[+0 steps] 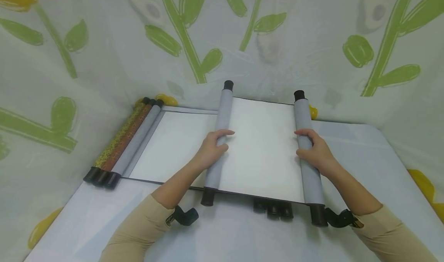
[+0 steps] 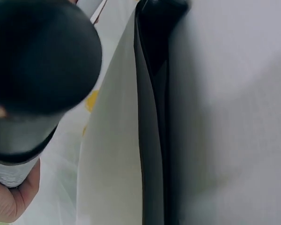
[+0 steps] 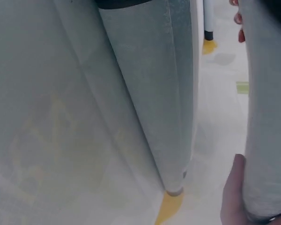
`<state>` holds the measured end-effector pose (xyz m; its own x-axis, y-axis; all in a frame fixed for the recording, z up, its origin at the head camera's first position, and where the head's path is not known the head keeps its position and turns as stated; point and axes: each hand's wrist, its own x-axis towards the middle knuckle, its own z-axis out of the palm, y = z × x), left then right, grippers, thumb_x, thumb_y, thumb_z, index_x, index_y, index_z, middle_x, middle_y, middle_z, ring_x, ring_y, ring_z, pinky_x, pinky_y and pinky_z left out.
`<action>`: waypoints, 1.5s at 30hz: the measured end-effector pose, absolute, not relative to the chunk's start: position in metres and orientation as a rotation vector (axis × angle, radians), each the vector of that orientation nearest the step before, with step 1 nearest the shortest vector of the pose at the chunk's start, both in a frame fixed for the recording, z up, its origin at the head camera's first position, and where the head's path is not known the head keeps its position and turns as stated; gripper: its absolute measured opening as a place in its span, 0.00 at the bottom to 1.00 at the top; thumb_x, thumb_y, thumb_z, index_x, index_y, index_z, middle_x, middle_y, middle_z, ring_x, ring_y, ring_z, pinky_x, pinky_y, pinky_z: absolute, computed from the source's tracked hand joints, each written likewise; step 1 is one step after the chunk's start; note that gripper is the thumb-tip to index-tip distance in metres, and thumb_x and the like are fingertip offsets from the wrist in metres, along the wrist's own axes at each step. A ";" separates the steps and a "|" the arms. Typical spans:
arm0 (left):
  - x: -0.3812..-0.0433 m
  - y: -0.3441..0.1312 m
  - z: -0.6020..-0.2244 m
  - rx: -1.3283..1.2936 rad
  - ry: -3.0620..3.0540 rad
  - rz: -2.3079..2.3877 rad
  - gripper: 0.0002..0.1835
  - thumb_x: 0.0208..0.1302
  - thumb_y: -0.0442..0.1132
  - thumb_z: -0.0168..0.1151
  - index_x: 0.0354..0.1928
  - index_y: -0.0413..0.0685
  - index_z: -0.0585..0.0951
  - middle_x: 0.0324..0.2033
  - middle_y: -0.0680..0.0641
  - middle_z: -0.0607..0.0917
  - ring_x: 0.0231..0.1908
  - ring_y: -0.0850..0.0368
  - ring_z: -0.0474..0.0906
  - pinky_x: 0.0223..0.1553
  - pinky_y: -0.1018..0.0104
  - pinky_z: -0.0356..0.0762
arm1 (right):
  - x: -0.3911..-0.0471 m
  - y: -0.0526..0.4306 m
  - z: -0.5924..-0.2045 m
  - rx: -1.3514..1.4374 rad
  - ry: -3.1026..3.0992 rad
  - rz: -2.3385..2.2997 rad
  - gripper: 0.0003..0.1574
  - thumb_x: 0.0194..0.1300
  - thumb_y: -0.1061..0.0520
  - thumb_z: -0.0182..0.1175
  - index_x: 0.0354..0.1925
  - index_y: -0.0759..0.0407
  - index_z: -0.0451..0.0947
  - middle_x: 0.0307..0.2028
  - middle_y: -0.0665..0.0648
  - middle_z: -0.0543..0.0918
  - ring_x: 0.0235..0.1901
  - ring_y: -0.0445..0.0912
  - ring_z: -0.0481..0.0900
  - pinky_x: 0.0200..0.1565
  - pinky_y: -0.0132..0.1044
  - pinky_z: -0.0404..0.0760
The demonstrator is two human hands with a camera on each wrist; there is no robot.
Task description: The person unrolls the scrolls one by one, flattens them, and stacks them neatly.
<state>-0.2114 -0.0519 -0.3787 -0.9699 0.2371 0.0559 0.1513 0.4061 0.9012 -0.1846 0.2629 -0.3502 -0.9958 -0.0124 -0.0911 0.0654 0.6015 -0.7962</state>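
A blank white scroll (image 1: 261,150) with grey rollers is spread between my two hands, apparently raised a little above the table. My left hand (image 1: 213,146) grips its left roller (image 1: 225,111), thumb and fingers curled around the middle. On the right roller (image 1: 303,115), my right hand (image 1: 317,150) holds at about the same height. The left wrist view shows that roller's black end cap (image 2: 42,56) up close, with part of the hand (image 2: 11,201) below it. In the right wrist view, fingers (image 3: 232,192) wrap the grey roller (image 3: 271,122).
Another white sheet (image 1: 173,142) lies unrolled at left. Beside it are a yellow-patterned roll (image 1: 121,135), a reddish-brown roll (image 1: 128,136) and a grey roll (image 1: 137,138). Black end caps (image 1: 273,211) poke out beneath the held scroll. A flower-print curtain (image 1: 277,61) rises behind the table (image 1: 357,150).
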 end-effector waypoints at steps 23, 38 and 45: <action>-0.212 -0.066 -0.380 0.258 2.529 1.634 0.31 0.55 0.29 0.54 0.63 0.58 0.74 0.68 0.46 0.65 0.69 0.43 0.54 0.62 0.39 0.57 | -0.183 0.271 -0.348 -0.073 2.653 -1.407 0.37 0.61 0.65 0.56 0.67 0.59 0.60 0.70 0.70 0.50 0.60 0.65 0.57 0.46 0.54 0.67; -0.210 -0.067 -0.378 0.187 2.565 1.569 0.22 0.63 0.34 0.51 0.57 0.59 0.79 0.54 0.39 0.70 0.59 0.42 0.64 0.56 0.42 0.66 | -0.186 0.281 -0.352 0.017 2.573 -1.483 0.33 0.61 0.63 0.50 0.65 0.46 0.65 0.70 0.70 0.47 0.58 0.64 0.57 0.40 0.48 0.68; -0.210 -0.070 -0.378 0.120 2.565 1.569 0.22 0.57 0.39 0.66 0.56 0.61 0.80 0.57 0.40 0.71 0.62 0.40 0.63 0.58 0.39 0.63 | -0.182 0.278 -0.351 -0.010 2.619 -1.468 0.39 0.58 0.58 0.64 0.66 0.53 0.63 0.70 0.71 0.50 0.59 0.64 0.58 0.42 0.47 0.69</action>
